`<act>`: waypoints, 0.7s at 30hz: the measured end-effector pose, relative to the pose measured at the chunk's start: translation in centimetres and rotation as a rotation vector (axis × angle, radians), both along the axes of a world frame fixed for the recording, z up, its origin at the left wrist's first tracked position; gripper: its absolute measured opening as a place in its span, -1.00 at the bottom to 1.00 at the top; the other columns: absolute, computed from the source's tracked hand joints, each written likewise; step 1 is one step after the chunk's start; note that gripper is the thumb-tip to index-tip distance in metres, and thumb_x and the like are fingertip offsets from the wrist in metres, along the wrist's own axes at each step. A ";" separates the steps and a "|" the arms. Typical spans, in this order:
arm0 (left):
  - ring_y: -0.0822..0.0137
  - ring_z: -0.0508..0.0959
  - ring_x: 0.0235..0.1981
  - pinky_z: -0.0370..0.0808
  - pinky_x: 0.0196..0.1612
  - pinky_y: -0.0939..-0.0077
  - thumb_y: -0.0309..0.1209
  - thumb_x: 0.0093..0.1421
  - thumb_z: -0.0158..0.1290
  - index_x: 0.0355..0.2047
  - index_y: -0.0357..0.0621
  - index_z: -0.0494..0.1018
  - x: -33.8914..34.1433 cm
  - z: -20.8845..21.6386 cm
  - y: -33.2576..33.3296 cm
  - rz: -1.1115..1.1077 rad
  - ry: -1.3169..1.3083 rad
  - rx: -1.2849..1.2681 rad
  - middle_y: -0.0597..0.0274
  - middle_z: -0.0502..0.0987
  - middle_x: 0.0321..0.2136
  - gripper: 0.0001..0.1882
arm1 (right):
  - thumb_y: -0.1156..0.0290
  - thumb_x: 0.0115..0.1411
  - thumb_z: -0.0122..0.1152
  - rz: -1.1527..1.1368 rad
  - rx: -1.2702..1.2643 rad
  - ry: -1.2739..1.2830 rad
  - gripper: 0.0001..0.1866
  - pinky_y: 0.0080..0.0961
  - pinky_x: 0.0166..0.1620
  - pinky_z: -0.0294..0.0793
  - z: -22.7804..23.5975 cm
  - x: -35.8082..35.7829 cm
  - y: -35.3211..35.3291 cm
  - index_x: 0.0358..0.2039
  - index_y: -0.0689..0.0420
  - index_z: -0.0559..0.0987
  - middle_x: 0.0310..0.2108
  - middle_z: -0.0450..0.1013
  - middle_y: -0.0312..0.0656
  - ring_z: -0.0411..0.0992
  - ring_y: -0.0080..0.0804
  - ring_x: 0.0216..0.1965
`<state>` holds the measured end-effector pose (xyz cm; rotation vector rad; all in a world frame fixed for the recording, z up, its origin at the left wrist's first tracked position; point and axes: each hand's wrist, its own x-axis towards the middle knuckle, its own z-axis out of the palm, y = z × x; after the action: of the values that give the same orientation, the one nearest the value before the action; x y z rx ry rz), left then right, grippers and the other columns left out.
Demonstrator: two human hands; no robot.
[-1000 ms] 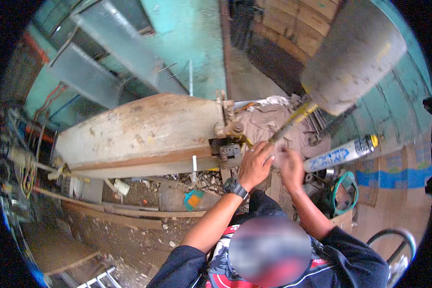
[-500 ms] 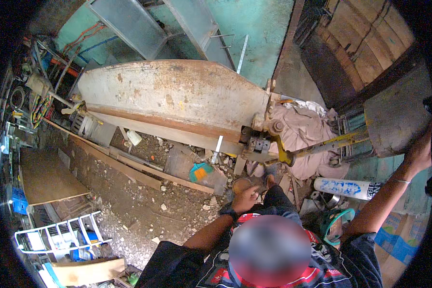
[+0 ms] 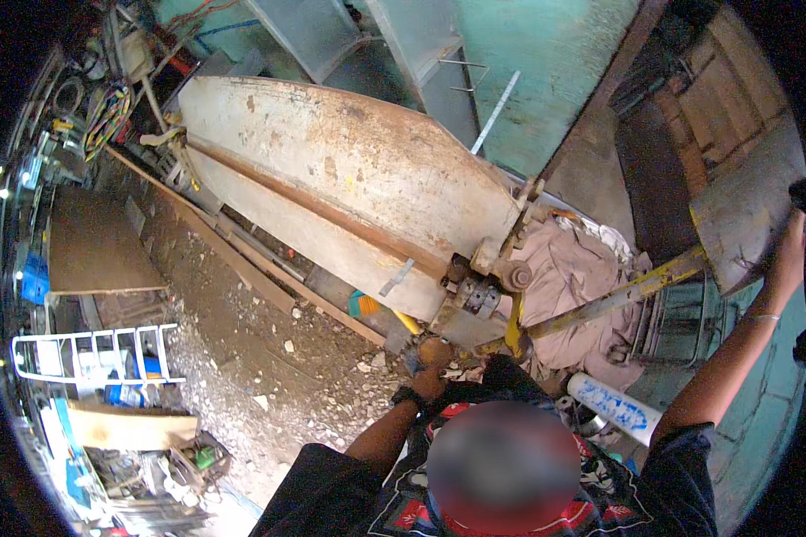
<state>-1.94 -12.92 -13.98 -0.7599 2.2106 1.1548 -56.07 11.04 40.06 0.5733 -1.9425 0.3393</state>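
We list: one grey weight [image 3: 745, 210], far right, at the upper end of a worn yellow bar [image 3: 618, 297]; right hand [image 3: 786, 255] at the weight's right edge. Left hand [image 3: 434, 353] near a short yellow rod [image 3: 408, 321], below the rusty white machine plate [image 3: 331, 161]. Both hands' fingers: wide or closed, we cannot tell.

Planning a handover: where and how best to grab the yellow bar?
Probably mid-shaft on the yellow bar, just short of the grey cylinder, with the grip wrapped across it from above. It's long, straight and slim there, its upper face is exposed, and pinkish cloth lies behind it.
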 end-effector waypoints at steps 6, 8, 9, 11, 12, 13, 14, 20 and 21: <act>-0.13 0.57 -0.23 0.40 -0.03 0.02 -0.24 0.09 0.00 -0.22 -0.19 0.53 3.6 -10.3 5.9 0.030 0.184 -0.066 -0.12 0.59 -0.37 -0.66 | 0.40 0.21 0.02 -0.158 0.379 0.215 -0.43 -0.11 0.12 0.32 -4.8 -12.9 -0.5 0.24 -0.29 0.30 0.20 0.20 0.12 0.26 0.18 0.10; -0.12 0.58 -0.24 0.43 -0.08 0.03 -0.24 0.09 0.00 -0.23 -0.21 0.53 2.6 -9.9 8.1 0.214 0.286 -0.138 -0.12 0.60 -0.37 -0.66 | 0.15 0.21 0.04 -0.119 0.198 0.107 -0.41 -0.05 0.17 0.25 -5.7 -13.8 -2.7 0.27 -0.24 0.25 0.23 0.13 0.22 0.17 0.25 0.18; -0.13 0.58 -0.25 0.45 -0.11 0.01 -0.23 0.06 0.03 -0.23 -0.23 0.52 2.4 -9.7 8.7 0.201 0.197 -0.134 -0.14 0.59 -0.38 -0.64 | -0.08 0.22 0.05 -0.077 -0.019 -0.006 -0.34 -0.03 0.21 0.19 -6.2 -13.9 -4.6 0.29 -0.16 0.24 0.23 0.11 0.28 0.12 0.27 0.22; -0.14 0.59 -0.28 0.49 -0.17 -0.01 -0.20 -0.01 0.09 -0.22 -0.26 0.50 2.3 -9.3 9.6 0.177 0.022 -0.125 -0.19 0.59 -0.39 -0.58 | -0.23 0.19 -0.01 -0.092 -0.039 -0.060 -0.25 -0.02 0.23 0.16 -7.8 -16.4 -5.7 0.29 -0.11 0.22 0.22 0.10 0.33 0.09 0.28 0.24; -0.15 0.60 -0.29 0.51 -0.20 -0.02 -0.19 -0.04 0.12 -0.21 -0.27 0.49 2.4 -9.0 9.9 0.163 -0.066 -0.118 -0.21 0.58 -0.40 -0.55 | -0.30 0.18 -0.04 -0.102 -0.048 -0.088 -0.20 -0.01 0.23 0.15 -8.8 -17.6 -6.1 0.30 -0.09 0.22 0.22 0.10 0.35 0.08 0.28 0.25; -0.16 0.57 -0.23 0.48 -0.09 0.02 -0.15 -0.11 0.16 -0.22 -0.27 0.48 0.7 -6.3 9.2 0.267 -0.162 0.042 -0.23 0.57 -0.33 -0.50 | -0.27 0.19 -0.03 -0.138 -0.033 -0.082 -0.22 0.00 0.23 0.16 -9.5 -18.1 -5.7 0.31 -0.11 0.19 0.22 0.10 0.35 0.08 0.29 0.25; -0.16 0.55 -0.18 0.46 -0.05 0.02 -0.15 -0.13 0.17 -0.22 -0.27 0.48 1.2 -5.7 9.2 0.258 -0.117 -0.036 -0.24 0.56 -0.29 -0.48 | -0.27 0.20 -0.05 -0.121 -0.018 -0.113 -0.21 0.02 0.23 0.14 -10.3 -19.3 -5.9 0.32 -0.13 0.16 0.24 0.08 0.33 0.07 0.28 0.26; -0.18 0.43 0.01 0.35 0.09 0.02 -0.16 -0.18 0.22 -0.11 -0.24 0.42 1.4 -0.9 8.3 0.213 0.017 -0.204 -0.22 0.49 -0.11 -0.38 | -0.32 0.20 -0.15 -0.161 -0.011 -0.280 -0.19 0.01 0.29 0.00 -16.3 -24.6 -7.7 0.37 -0.22 0.04 0.29 -0.02 0.32 -0.06 0.18 0.34; -0.18 0.43 0.01 0.36 0.08 0.01 -0.18 -0.17 0.22 -0.10 -0.24 0.41 1.1 -0.4 7.9 0.128 0.045 -0.268 -0.21 0.50 -0.13 -0.38 | -0.35 0.19 -0.17 -0.167 -0.022 -0.321 -0.17 0.02 0.29 -0.03 -17.0 -25.5 -7.6 0.37 -0.25 0.02 0.31 -0.06 0.30 -0.08 0.20 0.34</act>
<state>-0.84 -5.00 -14.39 -1.0062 2.4150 0.9520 -81.61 3.44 23.09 0.3539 -2.2756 0.3624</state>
